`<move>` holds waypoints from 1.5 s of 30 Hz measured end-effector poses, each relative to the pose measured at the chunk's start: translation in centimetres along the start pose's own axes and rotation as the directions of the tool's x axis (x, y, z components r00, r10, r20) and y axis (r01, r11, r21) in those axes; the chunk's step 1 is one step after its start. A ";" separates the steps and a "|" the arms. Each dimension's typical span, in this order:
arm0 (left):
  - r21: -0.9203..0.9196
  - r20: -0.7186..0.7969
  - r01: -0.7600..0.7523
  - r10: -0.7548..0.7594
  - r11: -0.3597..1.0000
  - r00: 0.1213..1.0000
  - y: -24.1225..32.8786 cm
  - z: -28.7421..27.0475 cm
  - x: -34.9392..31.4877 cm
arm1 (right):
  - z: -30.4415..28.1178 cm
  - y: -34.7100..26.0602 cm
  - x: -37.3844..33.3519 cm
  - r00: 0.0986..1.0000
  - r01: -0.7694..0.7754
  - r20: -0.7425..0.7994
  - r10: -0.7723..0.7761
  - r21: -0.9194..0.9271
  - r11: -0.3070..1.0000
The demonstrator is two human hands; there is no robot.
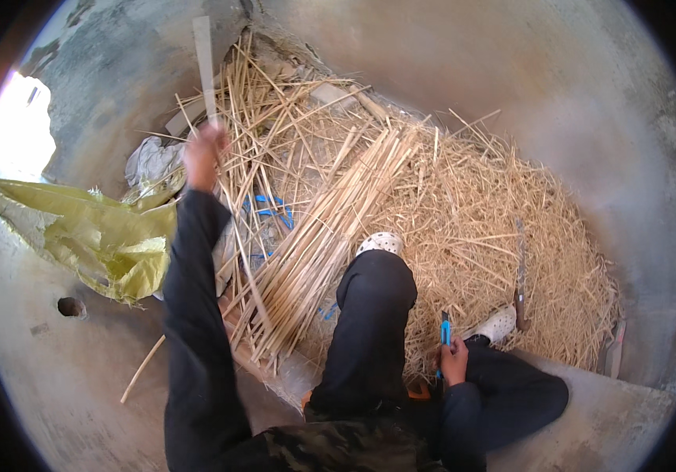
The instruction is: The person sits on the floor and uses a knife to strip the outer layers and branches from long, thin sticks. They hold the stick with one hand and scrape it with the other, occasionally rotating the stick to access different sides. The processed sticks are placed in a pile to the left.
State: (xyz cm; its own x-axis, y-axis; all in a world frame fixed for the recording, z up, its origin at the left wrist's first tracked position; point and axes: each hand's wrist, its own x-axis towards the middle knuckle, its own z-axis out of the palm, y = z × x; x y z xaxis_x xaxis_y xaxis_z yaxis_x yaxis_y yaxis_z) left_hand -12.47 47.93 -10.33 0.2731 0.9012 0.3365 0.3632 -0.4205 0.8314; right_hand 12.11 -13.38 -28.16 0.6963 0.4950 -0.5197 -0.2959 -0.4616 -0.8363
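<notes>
My left hand (206, 156) is raised at the upper left, fingers closed around a long pale flat strip (204, 63). The strip points up toward the wall and looks blurred; whether it continues below the hand I cannot tell. Low on the right, beside my bent leg, my right hand (454, 363) grips a blue utility knife (445, 329), its tip pointing away from me. Between my hands lies a bundle of straw-coloured stalks (322, 236), slanting from near left to far right.
Heaped shavings (495, 252) spread across the right, with a long dark-bladed tool (520, 275) on them. Loose stalks (255, 118) are scattered at the back. A yellow-green sack (94, 236) lies at left, and blue strips (275, 211) show among the stalks. Concrete walls (511, 71) surround the spot.
</notes>
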 end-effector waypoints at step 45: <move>0.632 0.192 0.360 -0.589 0.686 0.785 -16.1 20.1 -33.1 | 1.0 0.5 0.3 0.999 -0.015 -0.048 0.010 -0.099 0.995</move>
State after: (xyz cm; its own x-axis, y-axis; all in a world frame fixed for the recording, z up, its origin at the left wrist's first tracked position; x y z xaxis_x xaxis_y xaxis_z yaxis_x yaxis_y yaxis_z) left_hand -9.49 22.76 -43.73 0.1713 0.9351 -0.3102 0.9106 -0.0301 0.4122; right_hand 11.53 -12.76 -28.86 0.7236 0.4547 -0.5193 -0.2404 -0.5392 -0.8072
